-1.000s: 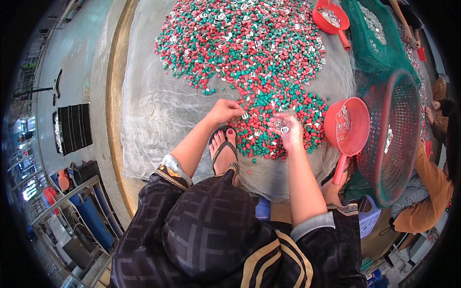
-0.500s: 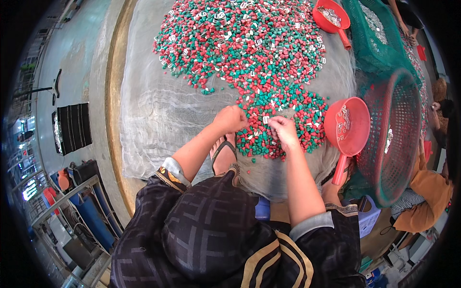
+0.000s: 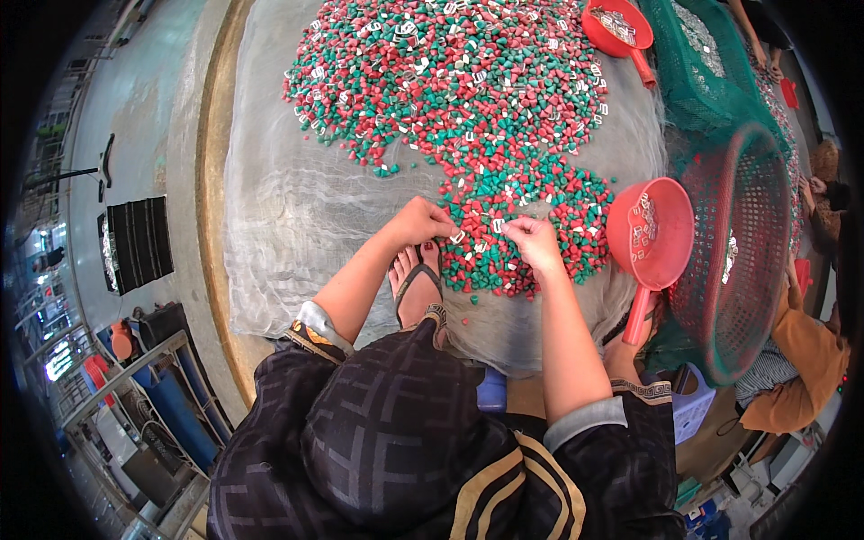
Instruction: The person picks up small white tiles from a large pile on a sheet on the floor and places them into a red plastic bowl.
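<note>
Red and green cone-shaped pieces [image 3: 576,202] lie in a loose pile on a pale mesh cloth, with small silvery slider buckles scattered among them. At the pile's near left edge, my left hand [image 3: 421,223] pinches a small buckle [image 3: 456,238] between thumb and fingertips. My right hand [image 3: 535,241], just to its right over the pieces, has its fingertips closed on another buckle [image 3: 498,226]. Right of that hand rests a red plastic scoop [image 3: 666,261] with several buckles in its bowl.
A second red scoop [image 3: 630,42] holding buckles sits at the far right. Beside the nearer scoop, a large red basket [image 3: 756,225] stands tilted on green netting [image 3: 670,99]. My sandalled foot [image 3: 418,292] is at the cloth's near edge. Other people's hands and sleeves show far right.
My left hand has shifted slightly, and a buckle now shows at its fingertips. The right hand stays almost in place with its buckle. The view has moved a little.
</note>
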Demonstrator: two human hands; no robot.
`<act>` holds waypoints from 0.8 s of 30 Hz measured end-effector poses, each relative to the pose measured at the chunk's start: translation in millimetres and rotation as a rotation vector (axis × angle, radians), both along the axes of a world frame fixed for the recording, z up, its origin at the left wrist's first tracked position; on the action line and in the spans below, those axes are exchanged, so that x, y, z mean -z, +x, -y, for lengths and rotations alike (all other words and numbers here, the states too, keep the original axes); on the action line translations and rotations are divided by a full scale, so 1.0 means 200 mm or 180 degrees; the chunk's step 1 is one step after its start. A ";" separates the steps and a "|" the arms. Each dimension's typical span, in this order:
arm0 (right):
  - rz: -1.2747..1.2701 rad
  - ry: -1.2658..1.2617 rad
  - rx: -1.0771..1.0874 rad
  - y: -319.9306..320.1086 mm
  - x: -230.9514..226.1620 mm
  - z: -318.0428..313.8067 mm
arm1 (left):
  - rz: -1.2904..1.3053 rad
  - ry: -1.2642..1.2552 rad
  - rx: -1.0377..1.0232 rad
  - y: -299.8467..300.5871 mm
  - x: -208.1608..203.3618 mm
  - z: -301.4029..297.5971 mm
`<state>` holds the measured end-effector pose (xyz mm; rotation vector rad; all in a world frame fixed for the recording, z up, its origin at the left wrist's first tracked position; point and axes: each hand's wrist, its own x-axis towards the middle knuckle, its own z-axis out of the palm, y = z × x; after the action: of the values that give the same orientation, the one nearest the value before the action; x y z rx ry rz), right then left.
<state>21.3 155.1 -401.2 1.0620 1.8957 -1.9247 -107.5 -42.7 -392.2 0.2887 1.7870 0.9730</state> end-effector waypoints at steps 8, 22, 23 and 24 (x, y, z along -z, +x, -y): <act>0.0202 -0.0413 -0.0409 -0.05 -0.11 0.06 | 0.0424 0.0219 -0.0542 0.04 0.00 -0.10; 0.0193 -0.0122 0.0169 0.01 -0.02 -0.15 | -0.2096 -0.0260 0.1310 0.23 -0.02 -0.09; 0.0189 -0.0089 0.0187 0.01 -0.02 -0.16 | -0.2186 -0.0388 0.1241 0.22 -0.03 -0.08; 0.0183 -0.0166 0.0295 0.02 -0.03 -0.16 | -0.2015 -0.0579 0.1259 0.21 -0.04 -0.08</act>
<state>25.8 187.2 -394.8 1.1958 1.7856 -1.9590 -65.2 -26.3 -383.4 0.8710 2.2468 0.4502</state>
